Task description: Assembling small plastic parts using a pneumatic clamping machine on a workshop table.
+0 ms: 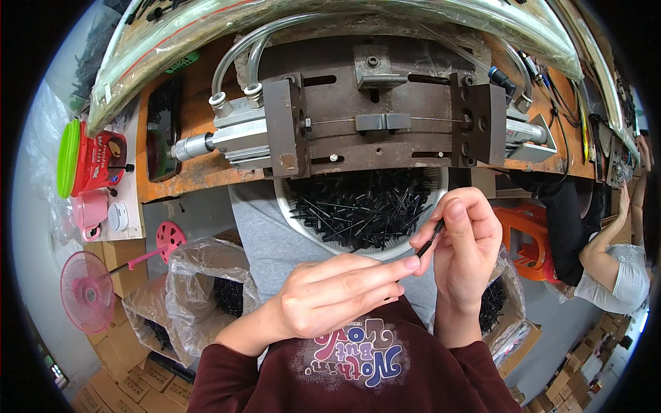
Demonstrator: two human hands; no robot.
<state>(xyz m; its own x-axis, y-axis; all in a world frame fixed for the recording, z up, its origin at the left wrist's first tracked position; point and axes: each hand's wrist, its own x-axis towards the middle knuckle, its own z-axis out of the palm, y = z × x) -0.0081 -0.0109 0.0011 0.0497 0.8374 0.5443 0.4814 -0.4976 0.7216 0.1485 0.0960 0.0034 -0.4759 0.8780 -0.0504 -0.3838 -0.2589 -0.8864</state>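
A slim black rod-shaped piece (pixel 428 246) is held slantwise between both hands in front of my chest. My right hand (pixel 463 251) pinches its upper end between thumb and index finger. My left hand (pixel 337 292) reaches across with its fingers together, the fingertips closed on the lower part; its thumb is hidden. Just beyond my hands, a white round basin (pixel 403 249) on my lap holds a heap of similar thin black pieces (pixel 361 210). Farther off, the brown metal fixture (pixel 413 148) has a small grey block (pixel 383 122) on a thin rod at its centre.
Air cylinders (pixel 244 134) with clear hoses flank the fixture on the wooden bench (pixel 196 168). Plastic-lined boxes (pixel 206 275) of black parts stand left and right. A pink fan (pixel 87 292) is at left, an orange stool (pixel 527 237) at right, near another person (pixel 616 272).
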